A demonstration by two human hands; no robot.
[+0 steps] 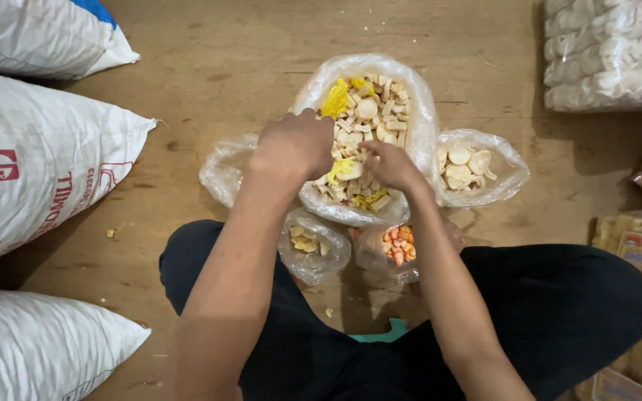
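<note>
The person is sitting cross-legged on a wooden floor (261,44), both hands working inside a large clear plastic bag (417,111) of mixed crackers (369,126), pale rounds and sticks with yellow curly bits among them. The left hand (295,145) is curling knuckles-up over the near left edge of the heap; its grip is folded in, but whether it is closing on any pieces I cannot tell, since the fingers are hidden under the back of the hand. The right hand (389,163) is lying just beside it, fingers pinching down into the crackers at the bag's near side; what it has hold of is hidden too.

Smaller clear bags are sitting close round the grips, likely so each kind stays within easy reach: one just right of the right hand holding pale round crackers (466,167), one just below it holding orange-red pieces (397,245), one under the left wrist holding yellowish chips (306,241), and a nearly empty bag (224,171) just left of the left hand.

Well away to the left, white woven sacks (39,156) with red lettering are lying on their sides. Far to the upper right a clear pack of white crackers (607,52) is resting, and boxed packets (637,256) are standing at the right edge
</note>
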